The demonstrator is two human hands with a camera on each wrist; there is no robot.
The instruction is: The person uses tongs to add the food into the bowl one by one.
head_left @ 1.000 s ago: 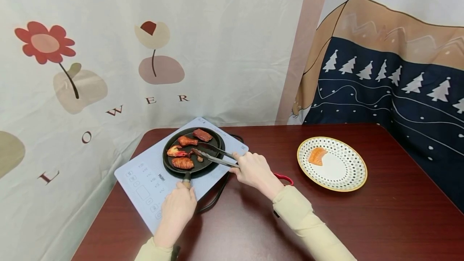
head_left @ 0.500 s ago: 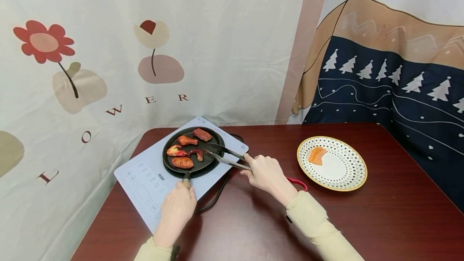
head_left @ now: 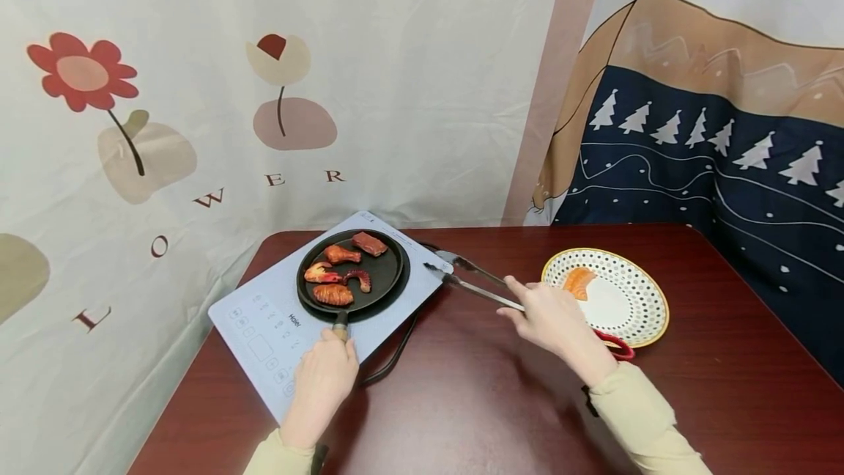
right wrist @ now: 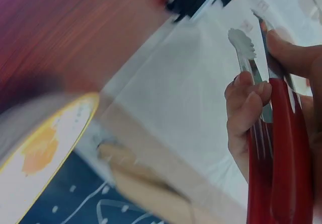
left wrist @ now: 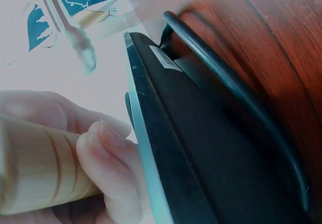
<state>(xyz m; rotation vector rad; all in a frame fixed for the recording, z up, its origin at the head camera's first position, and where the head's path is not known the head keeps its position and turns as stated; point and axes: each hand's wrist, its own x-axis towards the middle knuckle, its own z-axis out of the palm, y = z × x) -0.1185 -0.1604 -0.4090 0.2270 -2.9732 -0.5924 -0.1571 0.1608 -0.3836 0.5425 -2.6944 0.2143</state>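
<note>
My left hand (head_left: pixel 326 369) grips the wooden handle (left wrist: pixel 40 166) of a black frying pan (head_left: pixel 382 281). In the pan lie a drumstick (head_left: pixel 341 254), a dark red meat piece (head_left: pixel 369 243), a red and yellow claw-like piece (head_left: pixel 321 273), a curled octopus tentacle (head_left: pixel 359 279) and a scored brown piece (head_left: pixel 332 295). My right hand (head_left: pixel 554 317) holds metal tongs with red handles (right wrist: pixel 289 158), their arms spread and nothing between the tips. The tong tips reach over the right corner of the cooktop. A dotted plate (head_left: pixel 623 314) with an orange salmon slice (head_left: pixel 578 283) lies just beyond the right hand.
The pan stands on a pale blue induction cooktop (head_left: pixel 253 321) at the left of the dark red table (head_left: pixel 461 402). A black cable (head_left: pixel 389 365) loops out along its right side. A printed curtain (head_left: pixel 422 94) hangs behind the table.
My right hand has drawn the tongs from over the pan to the right, toward the plate. The octopus tentacle, earlier at the tong tips, now lies free in the pan. The left hand stays put.
</note>
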